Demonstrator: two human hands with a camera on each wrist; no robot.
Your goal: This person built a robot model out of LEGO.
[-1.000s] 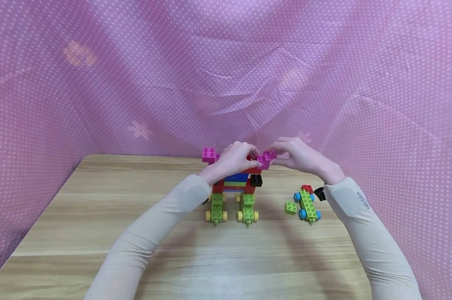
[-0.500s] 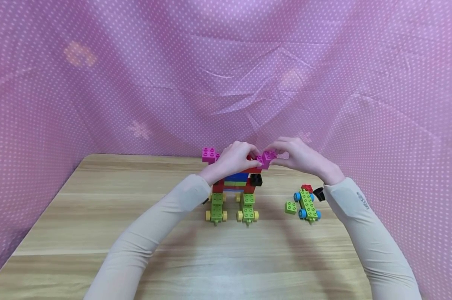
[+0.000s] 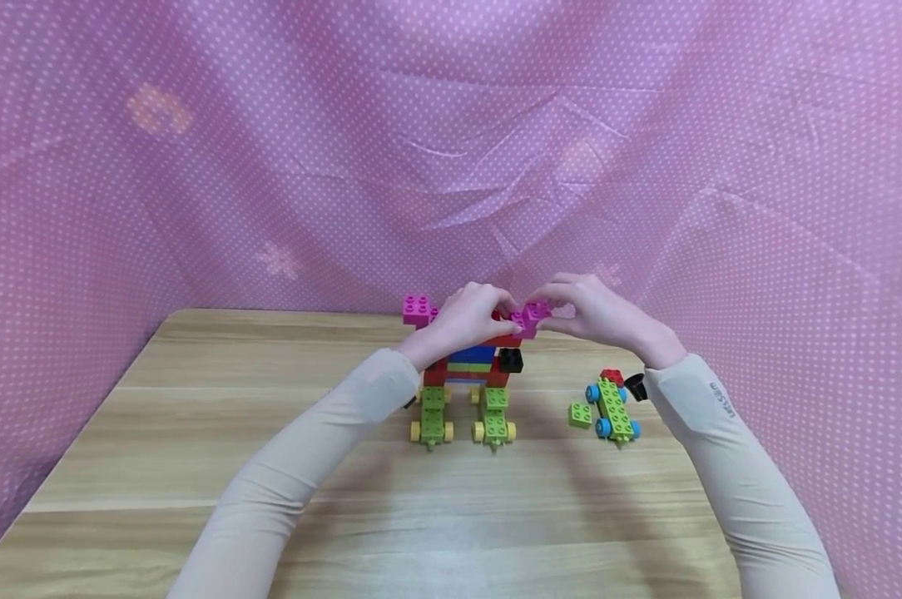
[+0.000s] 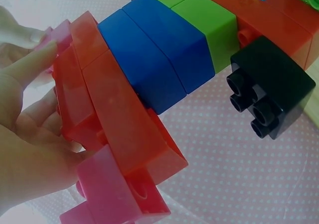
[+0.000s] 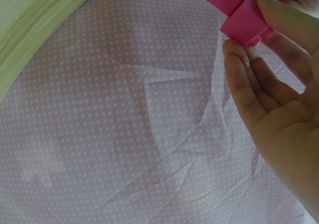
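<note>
A brick model (image 3: 469,366) of red, blue and green layers stands on two green wheeled bases with yellow wheels on the wooden table (image 3: 196,466). My left hand (image 3: 466,320) grips its red top layer (image 4: 114,119), fingers curled round it. My right hand (image 3: 593,312) pinches a pink brick (image 3: 532,316) at the model's top right corner; the same pink brick (image 5: 239,10) shows between thumb and fingers in the right wrist view. Another pink brick (image 3: 417,309) sits on the top left corner. A black brick (image 4: 269,87) sticks out of the model's side.
A small green wheeled piece with blue wheels (image 3: 614,409), a loose green brick (image 3: 580,414), a red brick (image 3: 612,376) and a black piece (image 3: 635,387) lie right of the model. Pink dotted cloth (image 3: 451,150) walls the table on three sides.
</note>
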